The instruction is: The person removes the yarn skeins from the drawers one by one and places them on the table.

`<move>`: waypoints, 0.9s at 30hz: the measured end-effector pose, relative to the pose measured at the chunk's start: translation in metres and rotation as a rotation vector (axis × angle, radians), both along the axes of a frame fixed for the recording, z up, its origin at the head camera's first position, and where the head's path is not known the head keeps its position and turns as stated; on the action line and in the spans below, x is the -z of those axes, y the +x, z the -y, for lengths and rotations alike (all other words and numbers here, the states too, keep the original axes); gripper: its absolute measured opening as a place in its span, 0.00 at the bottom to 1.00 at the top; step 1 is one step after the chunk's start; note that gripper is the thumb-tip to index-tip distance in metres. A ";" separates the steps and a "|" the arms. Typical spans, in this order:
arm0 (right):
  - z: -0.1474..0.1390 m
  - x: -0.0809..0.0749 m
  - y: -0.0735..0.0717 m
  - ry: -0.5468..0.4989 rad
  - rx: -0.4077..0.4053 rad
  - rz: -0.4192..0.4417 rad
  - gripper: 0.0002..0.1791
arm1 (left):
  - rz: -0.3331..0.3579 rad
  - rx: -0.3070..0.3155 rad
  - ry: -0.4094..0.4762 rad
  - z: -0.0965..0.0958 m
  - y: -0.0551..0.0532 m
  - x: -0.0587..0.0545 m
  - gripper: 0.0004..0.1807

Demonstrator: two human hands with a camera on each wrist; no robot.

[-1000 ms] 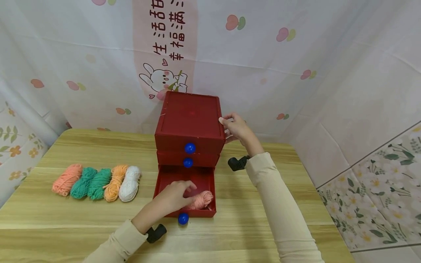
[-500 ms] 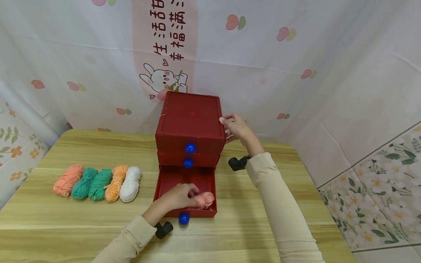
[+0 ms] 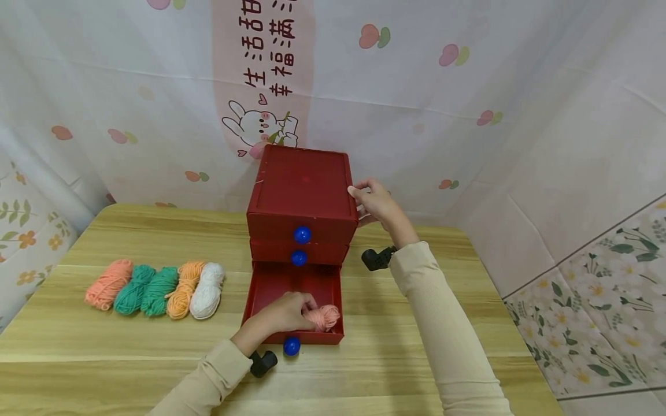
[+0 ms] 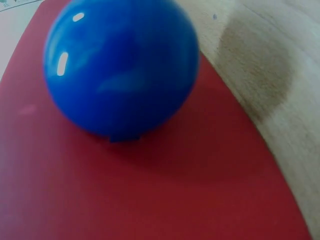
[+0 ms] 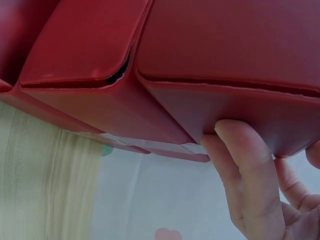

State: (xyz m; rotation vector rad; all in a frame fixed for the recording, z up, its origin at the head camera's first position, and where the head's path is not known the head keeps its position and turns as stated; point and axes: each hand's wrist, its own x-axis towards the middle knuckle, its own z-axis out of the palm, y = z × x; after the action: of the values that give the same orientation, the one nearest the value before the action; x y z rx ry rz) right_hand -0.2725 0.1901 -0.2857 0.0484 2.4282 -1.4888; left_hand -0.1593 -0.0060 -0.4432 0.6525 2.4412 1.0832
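Observation:
A red chest of drawers (image 3: 304, 182) with blue ball knobs stands on the wooden table, its bottom drawer (image 3: 270, 280) pulled out. Inside that drawer, at the front right, lies a pink yarn skein (image 3: 326, 318). My left hand (image 3: 283, 315) reaches into the drawer and grips the skein's left end with curled fingers; part of the skein is hidden behind the hand. The left wrist view shows only the drawer front with its blue knob (image 4: 122, 65). My right hand (image 3: 376, 202) rests against the chest's upper right side, its fingers (image 5: 247, 160) fairly straight on the red wall.
Left of the chest a row of several yarn skeins lies on the table (image 3: 130, 358): a coral skein (image 3: 109, 284), two green ones, an orange skein (image 3: 184, 290) and a white skein (image 3: 207, 290). A patterned curtain (image 3: 406, 115) hangs close behind the chest.
My left hand has moved slightly right and down within the drawer, and its fingers have closed round the pink yarn skein. The right hand has stayed against the chest.

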 end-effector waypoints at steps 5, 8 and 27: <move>-0.001 0.000 0.000 -0.005 0.002 0.006 0.23 | -0.010 -0.027 -0.020 -0.002 0.002 0.000 0.13; -0.001 0.000 0.000 -0.013 0.004 0.007 0.23 | -0.015 -0.041 -0.020 -0.002 0.003 0.000 0.12; 0.001 0.002 0.000 -0.016 0.021 0.008 0.23 | -0.067 -0.183 0.058 0.014 -0.001 -0.017 0.12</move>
State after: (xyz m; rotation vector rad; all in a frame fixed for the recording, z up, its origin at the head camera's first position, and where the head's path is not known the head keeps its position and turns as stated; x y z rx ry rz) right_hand -0.2727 0.1892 -0.2878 0.0764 2.4170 -1.5138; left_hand -0.1602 -0.0204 -0.4259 0.4979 2.5763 1.2250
